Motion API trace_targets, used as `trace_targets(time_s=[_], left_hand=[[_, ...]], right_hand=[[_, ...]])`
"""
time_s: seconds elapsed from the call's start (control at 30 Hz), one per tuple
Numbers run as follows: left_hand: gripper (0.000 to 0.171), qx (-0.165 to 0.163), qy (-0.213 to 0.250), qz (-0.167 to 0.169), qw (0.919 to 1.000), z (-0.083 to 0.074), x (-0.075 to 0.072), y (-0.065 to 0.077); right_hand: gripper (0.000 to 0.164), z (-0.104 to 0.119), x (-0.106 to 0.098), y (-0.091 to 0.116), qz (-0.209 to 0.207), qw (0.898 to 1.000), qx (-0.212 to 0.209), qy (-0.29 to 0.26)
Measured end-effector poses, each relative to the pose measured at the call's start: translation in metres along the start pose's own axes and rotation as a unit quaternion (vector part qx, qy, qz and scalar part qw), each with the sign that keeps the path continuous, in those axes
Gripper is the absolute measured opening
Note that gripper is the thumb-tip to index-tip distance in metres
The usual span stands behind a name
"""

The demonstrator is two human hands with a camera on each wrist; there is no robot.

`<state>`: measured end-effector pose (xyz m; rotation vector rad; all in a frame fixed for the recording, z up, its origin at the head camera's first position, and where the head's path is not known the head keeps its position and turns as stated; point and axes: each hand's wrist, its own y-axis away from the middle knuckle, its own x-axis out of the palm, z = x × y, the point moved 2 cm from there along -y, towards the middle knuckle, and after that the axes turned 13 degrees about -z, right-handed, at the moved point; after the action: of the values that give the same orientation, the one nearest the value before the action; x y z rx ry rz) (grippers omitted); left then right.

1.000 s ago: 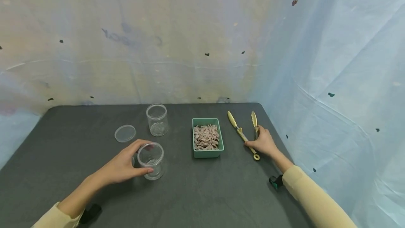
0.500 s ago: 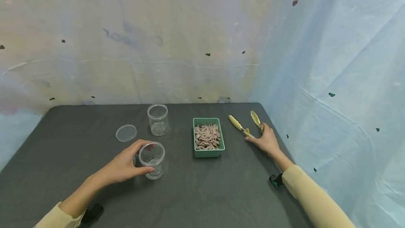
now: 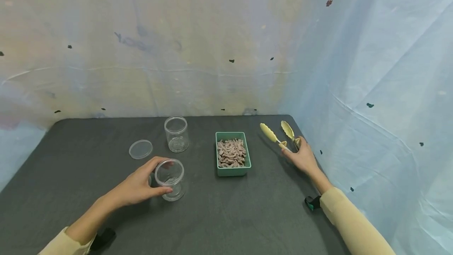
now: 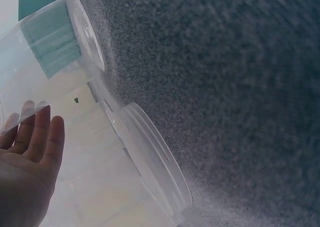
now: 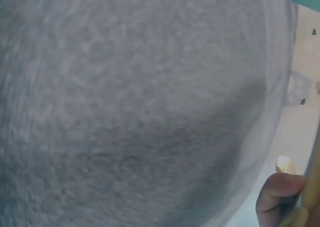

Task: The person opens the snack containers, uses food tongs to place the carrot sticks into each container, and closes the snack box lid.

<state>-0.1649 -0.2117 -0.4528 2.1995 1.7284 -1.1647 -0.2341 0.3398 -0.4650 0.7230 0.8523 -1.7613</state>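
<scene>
I have the left hand (image 3: 136,184) wrapped round the near jar (image 3: 173,192), which stands on the dark tabletop (image 3: 226,215); a wide stretch separates it from the green tub (image 3: 233,172) of brown strips (image 3: 231,153). Just inside the right edge, my right hand (image 3: 305,158) grips the yellow tongs (image 3: 269,133), tips spread, above the surface. Farther left lies a clear disc (image 3: 140,149), then the far jar (image 3: 176,135), near the back edge.

Tub (image 3: 231,172) between near jar (image 3: 173,179) and tongs (image 3: 269,132); nearside lane open.

I am in a makeshift screened-off space, pale spotted sheets (image 3: 205,38) hanging behind and beside my dark table (image 3: 226,223).
</scene>
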Motion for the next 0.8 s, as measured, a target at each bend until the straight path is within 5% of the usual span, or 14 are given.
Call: trace_targets(time_s=[0.2,0.4,0.63,0.8], left_hand=[[0.073,-0.001,-0.004,0.002,1.0000,0.000,-0.001,0.001],[0.073,0.000,-0.006,0.002,1.0000,-0.001,-0.001,0.000],[0.072,0.001,-0.003,0.002,1.0000,-0.001,-0.001,0.002],[0.072,0.000,-0.005,0.002,1.0000,-0.002,-0.001,0.001]], right_hand=[[0.103,0.011,-0.011,0.002,-0.010,0.999,-0.024,-0.020],[0.090,0.026,-0.025,0.006,-0.012,0.996,-0.084,-0.038],[0.083,0.047,-0.038,0.009,0.003,0.976,-0.217,-0.021],[0.090,0.065,-0.046,0.012,0.032,0.963,-0.269,0.012]])
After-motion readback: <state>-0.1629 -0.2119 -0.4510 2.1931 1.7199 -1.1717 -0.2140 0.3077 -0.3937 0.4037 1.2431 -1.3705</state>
